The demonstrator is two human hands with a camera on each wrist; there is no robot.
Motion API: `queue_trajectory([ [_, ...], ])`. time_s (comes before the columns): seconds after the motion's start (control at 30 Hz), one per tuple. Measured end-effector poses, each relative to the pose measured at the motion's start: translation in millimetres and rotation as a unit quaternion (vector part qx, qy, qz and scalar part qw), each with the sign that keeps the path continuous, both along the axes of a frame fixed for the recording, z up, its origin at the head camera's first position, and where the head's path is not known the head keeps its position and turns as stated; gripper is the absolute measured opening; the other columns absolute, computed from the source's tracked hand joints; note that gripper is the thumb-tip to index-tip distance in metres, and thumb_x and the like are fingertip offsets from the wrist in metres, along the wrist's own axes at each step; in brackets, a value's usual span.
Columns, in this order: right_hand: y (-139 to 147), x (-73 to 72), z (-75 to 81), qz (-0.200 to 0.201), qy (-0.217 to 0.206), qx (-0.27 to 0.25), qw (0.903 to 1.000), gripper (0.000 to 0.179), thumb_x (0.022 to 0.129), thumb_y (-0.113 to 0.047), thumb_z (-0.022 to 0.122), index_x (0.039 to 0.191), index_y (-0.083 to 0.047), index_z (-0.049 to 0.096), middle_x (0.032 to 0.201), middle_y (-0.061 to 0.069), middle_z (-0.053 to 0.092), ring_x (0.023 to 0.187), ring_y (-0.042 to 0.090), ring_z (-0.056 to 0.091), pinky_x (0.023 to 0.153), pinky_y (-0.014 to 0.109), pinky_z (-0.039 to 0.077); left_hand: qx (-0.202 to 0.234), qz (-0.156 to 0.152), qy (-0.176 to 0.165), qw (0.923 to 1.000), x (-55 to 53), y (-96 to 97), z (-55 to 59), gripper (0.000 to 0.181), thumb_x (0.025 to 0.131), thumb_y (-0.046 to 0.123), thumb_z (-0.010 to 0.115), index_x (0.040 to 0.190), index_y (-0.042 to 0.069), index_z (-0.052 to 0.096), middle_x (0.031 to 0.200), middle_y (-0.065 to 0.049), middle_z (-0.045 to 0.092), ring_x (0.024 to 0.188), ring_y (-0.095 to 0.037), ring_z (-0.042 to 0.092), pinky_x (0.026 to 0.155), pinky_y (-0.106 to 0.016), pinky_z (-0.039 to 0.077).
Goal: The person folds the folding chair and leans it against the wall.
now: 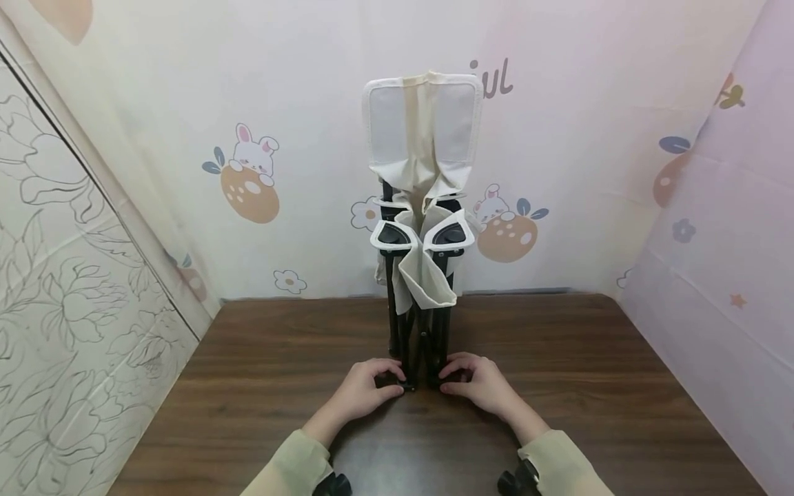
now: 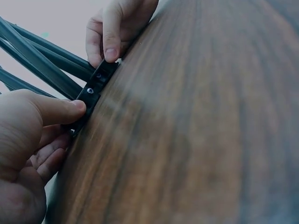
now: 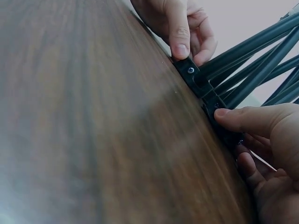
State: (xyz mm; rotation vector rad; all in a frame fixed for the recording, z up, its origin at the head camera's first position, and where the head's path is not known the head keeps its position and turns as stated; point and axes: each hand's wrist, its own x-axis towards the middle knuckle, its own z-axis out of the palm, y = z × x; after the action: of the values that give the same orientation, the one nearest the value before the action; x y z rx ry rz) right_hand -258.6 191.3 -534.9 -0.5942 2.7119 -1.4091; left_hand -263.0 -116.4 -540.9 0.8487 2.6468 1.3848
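Note:
A folding chair (image 1: 428,275) with cream-white fabric and black tube legs stands upright on the table, its frame folded together. My left hand (image 1: 367,393) pinches a black plastic foot on the left side, thumb in front and fingers behind. On the right, my right hand (image 1: 479,387) grips the neighbouring foot the same way. In the left wrist view the black feet (image 2: 90,90) sit side by side against the wood, with screws showing. The right wrist view shows the tube legs (image 3: 252,56) crossing as they rise from the feet.
The brown wooden table (image 1: 298,331) reaches back to a wall hung with printed cloth (image 1: 310,138). A flower-patterned panel (image 1: 74,289) borders the left side, and another cloth (image 1: 713,275) hangs on the right. Dark straps with knobs (image 1: 517,480) sit at the wrists.

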Motion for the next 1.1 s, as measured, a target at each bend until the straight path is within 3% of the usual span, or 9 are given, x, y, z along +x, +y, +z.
queue_trajectory([
  [0.17, 1, -7.6, 1.4, 0.005, 0.024, 0.014, 0.9996, 0.013, 0.087, -0.023, 0.094, 0.097, -0.023, 0.086, 0.131, 0.015, 0.075, 0.101, 0.019, 0.069, 0.079, 0.028, 0.054, -0.013, -0.001, 0.01, 0.9999, -3.3, 0.8, 2.6, 0.015, 0.096, 0.016, 0.086, 0.107, 0.025, 0.081, 0.134, -0.001, 0.076, 0.123, -0.021, 0.069, 0.103, -0.043, 0.057],
  [0.43, 2, -16.1, 3.9, 0.013, 0.017, 0.02, 0.9996, 0.014, 0.085, -0.024, 0.095, 0.096, -0.025, 0.086, 0.13, 0.012, 0.076, 0.119, 0.033, 0.07, 0.087, 0.031, 0.056, -0.03, -0.013, 0.018, 0.9993, -11.2, 1.4, 6.9, 0.013, 0.096, 0.016, 0.086, 0.106, 0.021, 0.081, 0.132, -0.004, 0.077, 0.123, -0.026, 0.07, 0.102, -0.045, 0.057],
  [0.6, 3, -22.3, 2.4, 0.008, 0.027, 0.018, 0.9995, 0.015, 0.084, -0.022, 0.096, 0.095, -0.025, 0.086, 0.127, 0.009, 0.077, 0.11, 0.023, 0.07, 0.082, 0.027, 0.055, -0.034, -0.018, 0.015, 0.9991, -18.4, 1.9, 7.8, 0.012, 0.096, 0.016, 0.086, 0.106, 0.022, 0.081, 0.133, -0.003, 0.076, 0.125, -0.025, 0.069, 0.102, -0.043, 0.057],
  [0.8, 5, -28.5, 2.0, 0.015, 0.029, 0.018, 0.9993, 0.015, 0.085, -0.021, 0.095, 0.097, -0.021, 0.086, 0.127, 0.013, 0.077, 0.096, 0.014, 0.069, 0.079, 0.027, 0.056, -0.035, -0.024, 0.018, 0.9989, -25.9, 2.5, 6.5, 0.012, 0.096, 0.016, 0.086, 0.106, 0.021, 0.081, 0.133, -0.005, 0.076, 0.127, -0.026, 0.07, 0.106, -0.047, 0.056],
  [1.1, 4, -39.5, 5.2, 0.016, 0.022, 0.02, 0.9994, 0.015, 0.085, -0.02, 0.095, 0.097, -0.017, 0.086, 0.129, 0.017, 0.075, 0.091, 0.016, 0.07, 0.078, 0.029, 0.057, -0.038, -0.016, 0.008, 0.9991, -38.3, 3.1, 6.4, 0.012, 0.097, 0.016, 0.086, 0.106, 0.021, 0.081, 0.133, -0.005, 0.076, 0.121, -0.024, 0.072, 0.105, -0.047, 0.057],
])
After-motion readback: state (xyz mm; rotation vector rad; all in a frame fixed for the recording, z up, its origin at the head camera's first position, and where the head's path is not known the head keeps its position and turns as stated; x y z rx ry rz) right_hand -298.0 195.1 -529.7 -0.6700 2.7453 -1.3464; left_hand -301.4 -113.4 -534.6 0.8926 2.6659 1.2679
